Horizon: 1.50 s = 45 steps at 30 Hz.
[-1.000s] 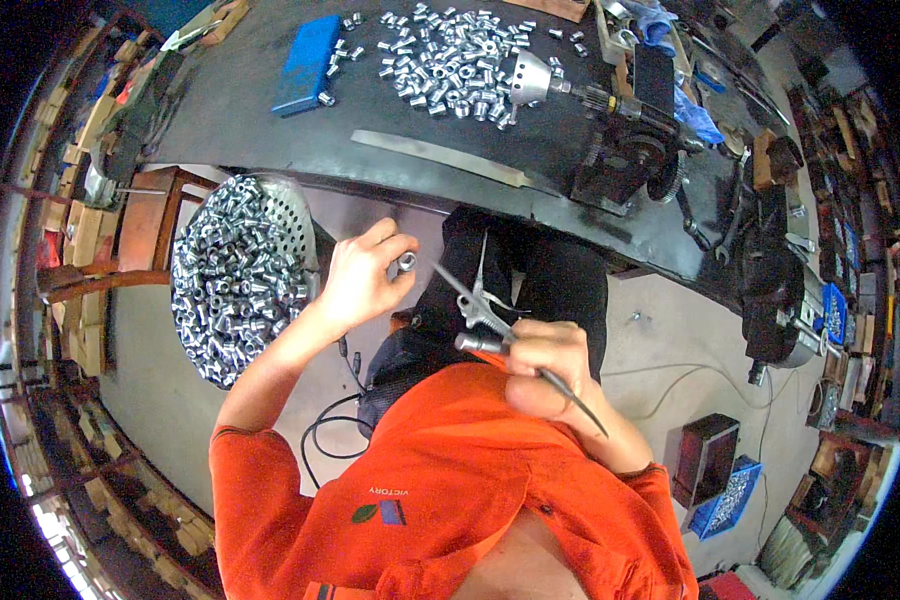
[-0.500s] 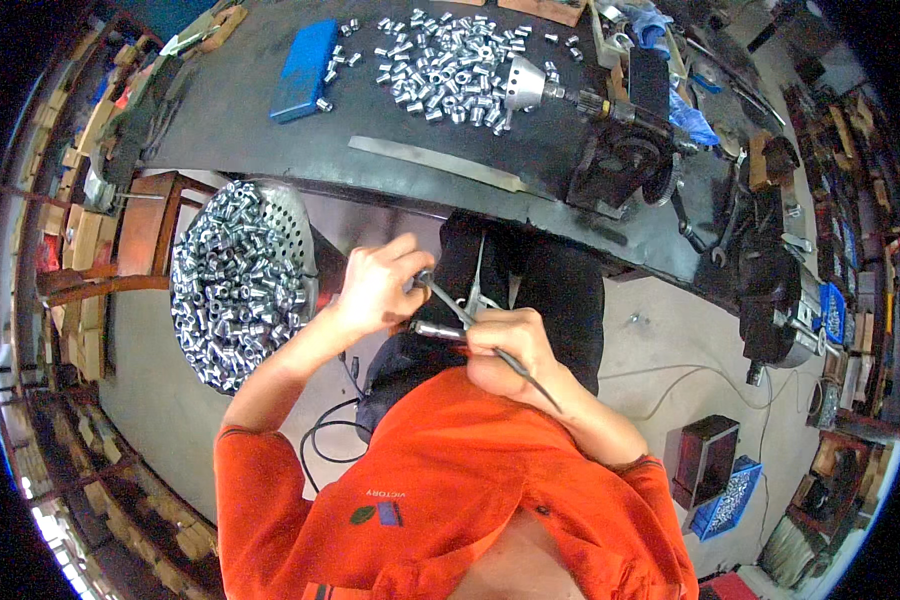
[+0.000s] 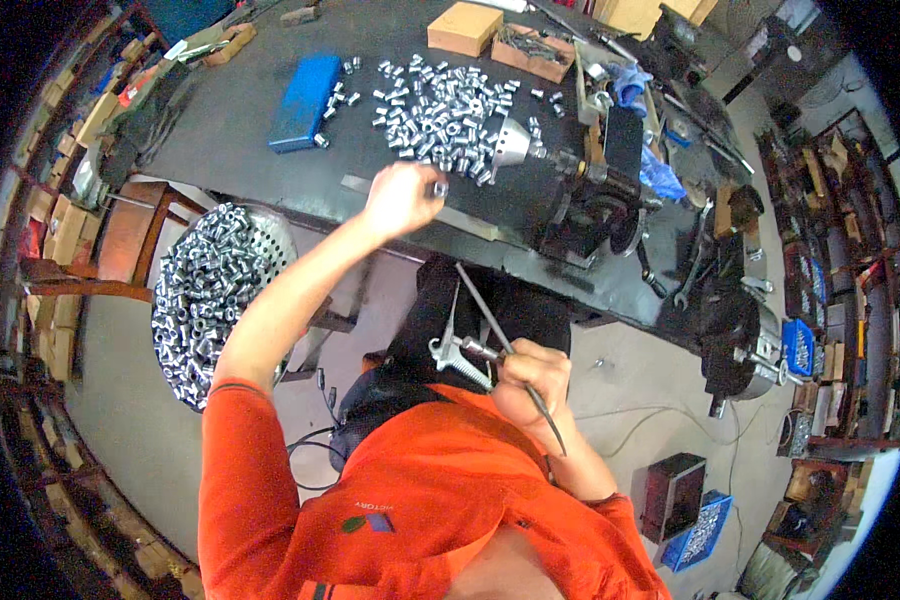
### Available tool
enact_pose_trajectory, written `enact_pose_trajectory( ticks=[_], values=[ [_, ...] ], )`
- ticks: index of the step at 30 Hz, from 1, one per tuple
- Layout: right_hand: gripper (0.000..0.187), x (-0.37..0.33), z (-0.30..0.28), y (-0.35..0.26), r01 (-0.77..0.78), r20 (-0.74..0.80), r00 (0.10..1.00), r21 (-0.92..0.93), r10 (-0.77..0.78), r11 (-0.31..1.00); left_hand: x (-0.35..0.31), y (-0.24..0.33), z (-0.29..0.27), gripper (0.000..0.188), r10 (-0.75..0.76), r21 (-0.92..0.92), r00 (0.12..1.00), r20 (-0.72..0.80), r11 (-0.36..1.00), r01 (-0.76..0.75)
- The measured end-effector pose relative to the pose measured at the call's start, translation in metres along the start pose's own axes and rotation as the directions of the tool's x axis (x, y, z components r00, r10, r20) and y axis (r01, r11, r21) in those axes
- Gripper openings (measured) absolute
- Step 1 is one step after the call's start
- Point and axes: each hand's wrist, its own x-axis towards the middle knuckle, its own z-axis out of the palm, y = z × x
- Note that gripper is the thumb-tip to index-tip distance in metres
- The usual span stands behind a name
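Observation:
Over the near edge of the workbench, my left hand [image 3: 400, 205] is closed round a small metal fitting [image 3: 439, 188], whose end peeks out by the fingers. The pile of similar shiny fittings [image 3: 435, 112] lies just beyond it. In front of my lap, my right hand [image 3: 532, 380] is wrapped round a slim dark file-like rod [image 3: 490, 315], which slants up to the left and has a pointed lower end. The same hand also grips a silver air blow gun [image 3: 450, 350] with a lever; part of it is hidden by the fingers.
A perforated metal basin [image 3: 278, 240] heaped with fittings sits left of my knees near a wooden chair [image 3: 130, 235]. On the black bench [image 3: 220, 130] are a blue box [image 3: 305, 105], a flat metal bar [image 3: 470, 224] and a motor with a perforated cone [image 3: 511, 142]. Wrenches lie right.
My left hand has moved up and away from the rod to the bench edge, carrying the fitting. My right hand has shifted lower, and the rod now points more steeply upward. The view has tilted.

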Motion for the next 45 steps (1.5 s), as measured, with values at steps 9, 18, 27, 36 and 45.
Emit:
enact_pose_trajectory(
  ticks=[9, 18, 27, 36, 45],
  values=[
    [0.03, -0.01, 0.009, 0.003, -0.082, 0.01, 0.997, -0.024, 0.082, 0.996, 0.039, -0.021, -0.061, 0.038, -0.255, -0.514, 0.965, -0.065, 0.837, 0.187],
    [0.031, -0.011, 0.021, 0.007, -0.081, 0.117, 0.991, 0.134, 0.065, 0.988, -0.145, -0.157, -0.136, 0.033, -0.547, -0.094, 0.828, 0.122, 0.824, 0.558],
    [0.03, -0.01, 0.022, 0.003, -0.081, 0.118, 0.991, 0.125, 0.067, 0.989, -0.182, -0.167, -0.095, 0.024, -0.601, 0.661, 0.78, 0.174, 0.658, 0.359],
    [0.027, -0.016, 0.016, 0.006, -0.116, 0.151, 0.984, 0.135, 0.095, 0.984, -0.156, -0.063, -0.129, 0.024, -0.519, -0.732, 0.833, 0.189, 0.491, 0.472],
    [0.026, -0.006, 0.012, 0.007, -0.14, 0.308, 0.949, 0.208, 0.071, 0.968, -0.146, 0.056, -0.088, 0.02, -0.009, -0.548, 0.928, 0.373, 0.805, 0.228]
  ],
)
